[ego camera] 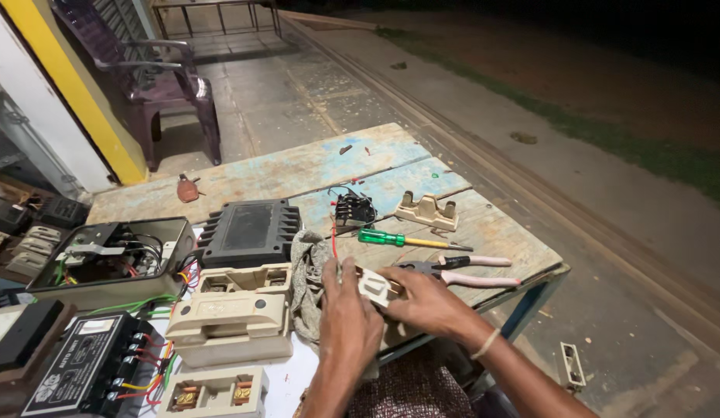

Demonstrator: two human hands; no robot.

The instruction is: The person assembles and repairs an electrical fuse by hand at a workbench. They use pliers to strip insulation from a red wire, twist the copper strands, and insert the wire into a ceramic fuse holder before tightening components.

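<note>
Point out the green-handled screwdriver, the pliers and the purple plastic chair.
green-handled screwdriver [381,238], head view, on its green handle.
pliers [476,271], head view, on the pale handles.
purple plastic chair [170,89], head view, on its seat.

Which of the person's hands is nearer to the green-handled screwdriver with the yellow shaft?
Right. The right hand lies just below the green-handled screwdriver, holding a small cream part; the left hand sits farther down and left.
</note>
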